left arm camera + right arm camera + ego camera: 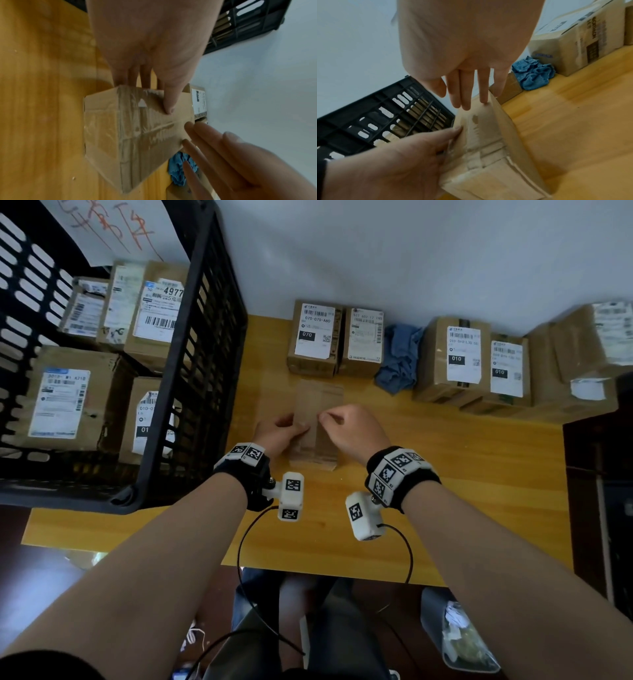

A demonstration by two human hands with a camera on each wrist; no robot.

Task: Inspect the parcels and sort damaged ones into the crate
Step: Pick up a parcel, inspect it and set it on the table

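Note:
A small brown cardboard parcel [318, 398] wrapped in clear tape stands on the wooden table [445, 474]. My left hand [279, 433] grips its left side, with the thumb [169, 106] pressed on the taped top and the fingers down the far face. My right hand [346, 426] is open, its straight fingertips [466, 102] touching the parcel's [488, 142] upper edge. The tape on the parcel [133, 135] is wrinkled, with a small scuffed patch. The black slotted crate [191, 371] sits to the left and holds several labelled parcels.
Two labelled parcels [313, 337] [364, 340] stand against the back wall, with a crumpled blue cloth [399, 361] beside them. More parcels [459, 357] [589, 344] are stacked at the back right. A dark cabinet [599, 474] borders the table's right side.

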